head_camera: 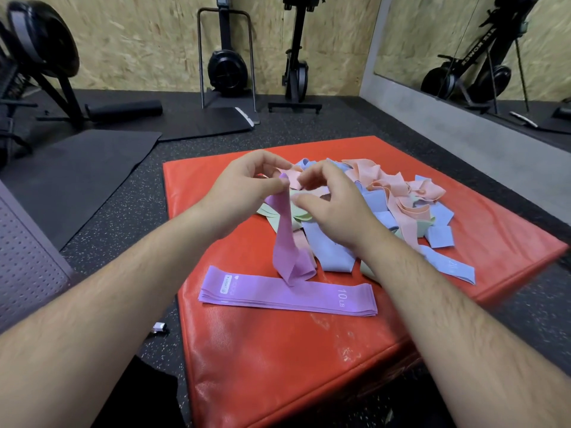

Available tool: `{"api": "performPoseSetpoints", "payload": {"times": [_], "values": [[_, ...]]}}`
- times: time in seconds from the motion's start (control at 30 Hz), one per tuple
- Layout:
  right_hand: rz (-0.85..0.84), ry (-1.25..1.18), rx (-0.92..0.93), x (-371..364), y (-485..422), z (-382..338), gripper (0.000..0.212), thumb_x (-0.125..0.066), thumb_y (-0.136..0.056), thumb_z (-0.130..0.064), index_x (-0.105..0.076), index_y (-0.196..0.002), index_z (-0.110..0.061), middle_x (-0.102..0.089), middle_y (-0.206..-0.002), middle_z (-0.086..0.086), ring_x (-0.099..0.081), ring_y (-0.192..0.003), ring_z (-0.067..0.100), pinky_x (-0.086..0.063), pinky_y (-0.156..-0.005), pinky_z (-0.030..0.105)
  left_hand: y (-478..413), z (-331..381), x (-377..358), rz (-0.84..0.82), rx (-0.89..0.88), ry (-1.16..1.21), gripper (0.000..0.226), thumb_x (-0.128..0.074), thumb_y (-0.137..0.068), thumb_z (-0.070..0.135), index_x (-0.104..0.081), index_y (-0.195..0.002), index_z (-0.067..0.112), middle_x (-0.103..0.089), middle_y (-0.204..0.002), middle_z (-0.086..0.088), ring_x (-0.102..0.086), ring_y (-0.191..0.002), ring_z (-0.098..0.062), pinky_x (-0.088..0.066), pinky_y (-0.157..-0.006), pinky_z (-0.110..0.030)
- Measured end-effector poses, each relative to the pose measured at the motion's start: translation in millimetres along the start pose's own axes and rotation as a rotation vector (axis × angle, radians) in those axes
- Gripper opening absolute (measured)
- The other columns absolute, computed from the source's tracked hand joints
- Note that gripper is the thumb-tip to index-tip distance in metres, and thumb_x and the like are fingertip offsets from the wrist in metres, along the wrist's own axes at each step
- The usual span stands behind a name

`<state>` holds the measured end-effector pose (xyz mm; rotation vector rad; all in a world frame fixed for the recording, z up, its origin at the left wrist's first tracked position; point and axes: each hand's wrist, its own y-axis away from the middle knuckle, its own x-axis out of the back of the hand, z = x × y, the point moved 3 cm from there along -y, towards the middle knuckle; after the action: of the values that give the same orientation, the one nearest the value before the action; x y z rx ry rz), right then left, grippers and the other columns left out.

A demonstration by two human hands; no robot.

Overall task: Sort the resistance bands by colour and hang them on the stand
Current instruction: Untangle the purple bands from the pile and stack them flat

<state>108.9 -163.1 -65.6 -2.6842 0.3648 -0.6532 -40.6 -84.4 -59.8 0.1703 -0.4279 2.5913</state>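
Observation:
A red padded box point(278, 350) carries a jumble of resistance bands point(398, 199) in pink, blue and pale green. Nearer me lies a flat stack of purple bands point(287, 295), marked 10 LB. My left hand point(244, 186) pinches the top end of one purple band point(285, 242), which hangs down and touches the stack with its lower end. My right hand point(333, 205) hovers close beside it over the pile, fingers curled and apart, holding nothing that I can see. No stand is in view.
Black gym machines point(227, 69) stand along the chipboard wall. Dark mats point(80, 177) lie on the speckled floor to the left. A mirror point(482, 50) lines the right wall. A small metallic object point(160, 328) lies on the floor by the box's left side. A perforated grey panel point(24, 267) sits at far left.

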Motion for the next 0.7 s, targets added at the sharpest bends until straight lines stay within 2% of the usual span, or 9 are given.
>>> {"api": "performPoseSetpoints", "payload": {"times": [0.1,0.13,0.2,0.23,0.27,0.33,0.4,0.53,0.7], "values": [[-0.134,0.041,-0.054,-3.7,-5.2,11.0,0.039,-0.065,-0.092,-0.015,-0.054,-0.128,-0.019,-0.059,-0.126,-0.006,-0.053,-0.121,0.003,-0.042,-0.095,0.02,2.8,2.5,-2.0,-0.1,-0.046,0.022,0.025,-0.071,-0.083,0.01,-0.067,-0.108,0.013,-0.067,-0.085,-0.002,-0.061,-0.079,-0.019,-0.044,-0.071,-0.036],[-0.201,0.065,-0.062,-6.8,-5.5,14.4,0.034,-0.064,-0.093,-0.018,-0.057,-0.125,-0.02,-0.062,-0.123,-0.007,-0.056,-0.119,0.004,-0.044,-0.097,0.021,4.2,3.0,-2.8,-0.121,-0.058,0.025,0.025,-0.071,-0.083,0.01,-0.067,-0.107,0.013,-0.067,-0.085,-0.003,-0.061,-0.078,-0.019,-0.045,-0.07,-0.035],[-0.243,0.098,-0.092,-10.8,-4.7,20.6,0.012,-0.065,-0.092,-0.02,-0.064,-0.104,-0.017,-0.068,-0.098,-0.004,-0.063,-0.096,0.008,-0.05,-0.088,0.03,5.2,2.7,-1.1,-0.111,-0.088,-0.02,0.022,-0.071,-0.085,0.008,-0.069,-0.105,0.015,-0.065,-0.081,0.001,-0.057,-0.075,-0.017,-0.043,-0.068,-0.036],[-0.23,0.084,-0.105,-10.4,-5.1,22.5,0.009,-0.067,-0.091,-0.02,-0.063,-0.094,-0.013,-0.063,-0.084,-0.003,-0.059,-0.081,0.01,-0.048,-0.079,0.033,4.7,2.8,1.2,-0.087,-0.099,-0.037,0.021,-0.07,-0.086,0.006,-0.069,-0.104,0.016,-0.063,-0.08,0.003,-0.055,-0.075,-0.017,-0.043,-0.068,-0.036],[-0.222,0.059,-0.115,-9.4,-5.6,24.2,0.018,-0.07,-0.09,-0.023,-0.061,-0.088,-0.008,-0.055,-0.076,-0.001,-0.051,-0.073,0.012,-0.043,-0.072,0.034,4.1,2.9,4.2,-0.05,-0.104,-0.047,0.021,-0.069,-0.086,0.003,-0.069,-0.103,0.015,-0.062,-0.081,0.004,-0.054,-0.075,-0.015,-0.044,-0.068,-0.033],[-0.233,0.017,-0.134,-4.9,-6.6,25.4,0.032,-0.075,-0.087,-0.028,-0.06,-0.088,0.0,-0.048,-0.074,0.001,-0.043,-0.071,0.014,-0.037,-0.069,0.035,3.0,3.5,11.7,0.051,-0.103,-0.045,0.021,-0.068,-0.087,-0.002,-0.068,-0.101,0.014,-0.061,-0.081,0.006,-0.054,-0.073,-0.009,-0.045,-0.069,-0.022],[-0.249,0.021,-0.149,2.2,-7.2,25.6,0.031,-0.078,-0.086,-0.028,-0.063,-0.09,-0.001,-0.045,-0.074,0.0,-0.042,-0.07,0.012,-0.036,-0.067,0.031,2.7,3.0,19.3,0.143,-0.097,-0.042,0.02,-0.068,-0.088,-0.001,-0.068,-0.099,0.015,-0.062,-0.08,0.006,-0.054,-0.071,-0.006,-0.046,-0.068,-0.019],[-0.296,0.107,-0.209,20.4,-5.2,30.0,0.023,-0.081,-0.084,-0.023,-0.067,-0.092,-0.007,-0.051,-0.066,-0.01,-0.046,-0.061,0.005,-0.038,-0.059,0.019,1.9,-7.5,33.9,0.229,-0.03,-0.014,0.019,-0.069,-0.088,0.003,-0.069,-0.097,0.02,-0.061,-0.082,0.004,-0.055,-0.076,-0.009,-0.046,-0.07,-0.024],[-0.409,0.438,-0.288,45.0,8.0,37.5,0.024,-0.082,-0.081,-0.029,-0.063,-0.084,-0.015,-0.057,-0.072,-0.008,-0.051,-0.063,0.007,-0.039,-0.058,0.022,2.9,-23.8,60.1,0.332,0.052,0.055,0.018,-0.068,-0.089,0.004,-0.07,-0.096,0.02,-0.059,-0.082,0.003,-0.053,-0.079,-0.015,-0.041,-0.075,-0.033]]}}
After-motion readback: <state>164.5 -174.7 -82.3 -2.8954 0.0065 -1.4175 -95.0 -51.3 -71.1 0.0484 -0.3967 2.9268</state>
